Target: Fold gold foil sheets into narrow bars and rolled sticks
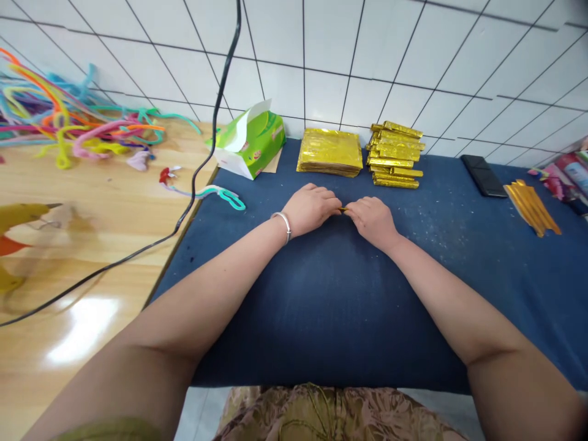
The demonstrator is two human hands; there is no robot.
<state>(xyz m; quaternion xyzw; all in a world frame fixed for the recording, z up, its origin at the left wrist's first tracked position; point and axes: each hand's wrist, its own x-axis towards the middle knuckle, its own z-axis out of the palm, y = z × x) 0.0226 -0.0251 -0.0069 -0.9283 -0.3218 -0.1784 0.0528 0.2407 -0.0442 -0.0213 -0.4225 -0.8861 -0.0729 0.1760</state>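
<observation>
My left hand [314,210], with a silver bangle at the wrist, and my right hand [370,220] are close together over the dark blue mat [331,306]. Both have their fingers closed around a thin gold foil paper roll [342,209]. Only a short bit of it shows between the hands; my fingers cover the rest. Just beyond them, against the wall, lies a flat stack of gold foil sheets [329,152]. To its right is a pile of rolled gold foil tubes [395,154].
A green tissue pack [260,144] stands back left, near a teal looped pipe cleaner [232,199]. A black cable [186,211] crosses the wooden table [138,269], where colourful pipe cleaners [110,131] lie. A black phone [484,176] and pleated gold foil [533,207] are at right.
</observation>
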